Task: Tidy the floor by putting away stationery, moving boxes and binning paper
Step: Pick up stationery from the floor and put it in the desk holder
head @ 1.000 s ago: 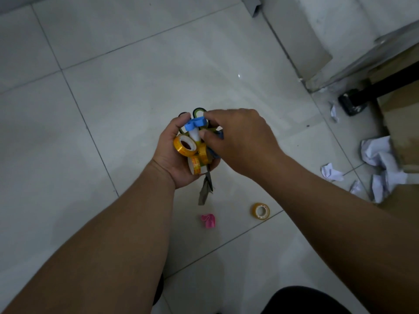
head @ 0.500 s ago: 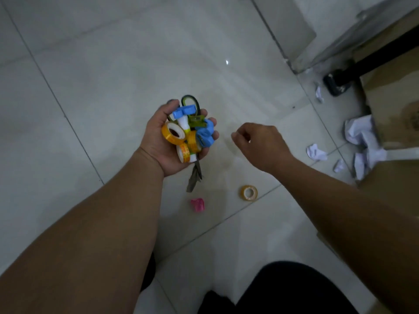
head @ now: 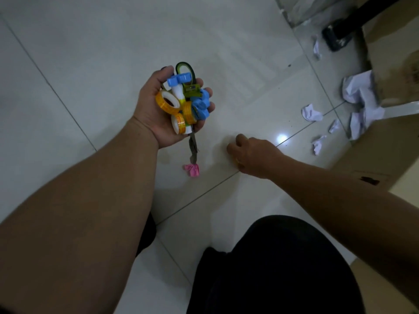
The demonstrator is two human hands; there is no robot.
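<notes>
Our left hand (head: 158, 109) grasps yellow tape rolls (head: 167, 102), scissors (head: 192, 143), blue-capped glue (head: 178, 83); right hand (head: 256, 155) curled low, its contents indiscernible.

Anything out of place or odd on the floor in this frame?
Yes. Crumpled white paper scraps litter the pale tiled floor at right, beside cardboard boxes. A small pink item lies loose near the overfull left hand.

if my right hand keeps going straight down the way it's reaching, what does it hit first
Most likely the yellow tape roll on the floor tile: a sliver of yellow shows under the right hand. Whether the fingers already touch it is hidden. The pink scrap lies off to the side.
</notes>
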